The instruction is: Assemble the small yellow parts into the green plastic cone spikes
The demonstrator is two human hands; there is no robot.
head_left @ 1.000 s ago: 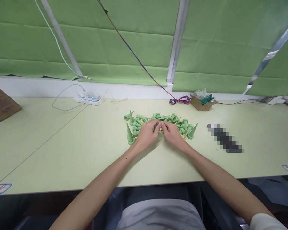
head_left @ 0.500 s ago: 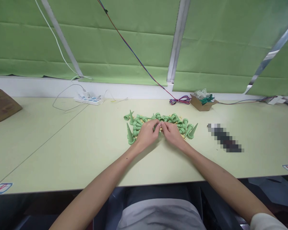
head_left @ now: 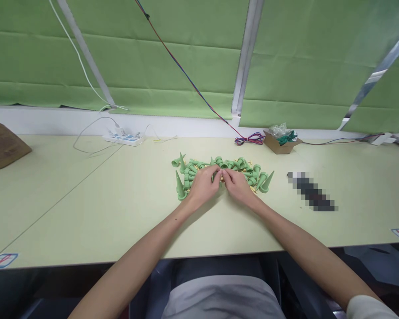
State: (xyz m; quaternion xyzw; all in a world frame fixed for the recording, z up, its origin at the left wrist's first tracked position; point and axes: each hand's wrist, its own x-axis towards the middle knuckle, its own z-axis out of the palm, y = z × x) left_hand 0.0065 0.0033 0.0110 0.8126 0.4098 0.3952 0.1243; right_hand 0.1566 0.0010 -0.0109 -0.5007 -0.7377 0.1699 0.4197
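Green blinds (head_left: pixel 199 57); white ledge (head_left: pixel 186 126) below; pale, seamed tabletop (head_left: pixel 86 212) in front

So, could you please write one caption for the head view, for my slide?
Left hand and right hand close together among green spiked pieces on a pale table.

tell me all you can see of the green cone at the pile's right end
The green cone looks like smooth plastic, tapering from a wide round base to a narrow point. It stands base down on the table, its tip leaning right. Another green cone sits close on its left; contact is unclear. The right hand nearby does not hold it.
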